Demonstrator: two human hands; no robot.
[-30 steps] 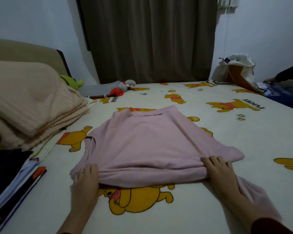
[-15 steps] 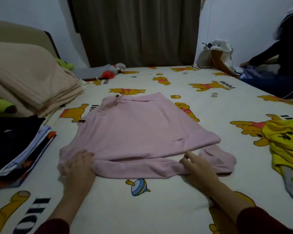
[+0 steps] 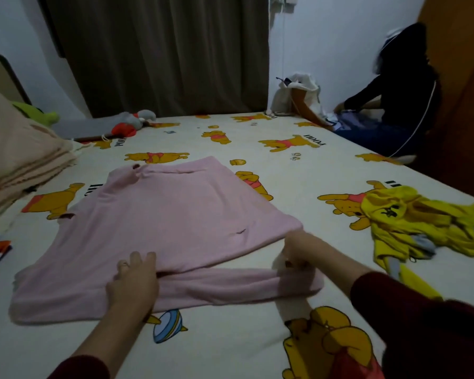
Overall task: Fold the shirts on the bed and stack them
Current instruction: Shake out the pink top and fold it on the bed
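A pale pink long-sleeved knit shirt (image 3: pixel 173 222) lies flat in the middle of the bed's cream cartoon-bear sheet (image 3: pixel 298 170), its collar toward the far edge and one sleeve folded across its hem along the near edge. The left hand (image 3: pixel 133 283) rests palm down on that hem, fingers straight and close together, pressing the cloth. The right hand (image 3: pixel 298 255) is at the shirt's near right corner, its fingers curled and pinching the sleeve fabric, though blur hides the exact grip. A crumpled yellow shirt (image 3: pixel 422 225) lies near the bed's right edge, well apart from the pink one. A folded beige ribbed blanket (image 3: pixel 19 157) is piled at the left edge. At the far right corner a person in dark clothes (image 3: pixel 402 105) bends beside a white cloth bag (image 3: pixel 296 97).
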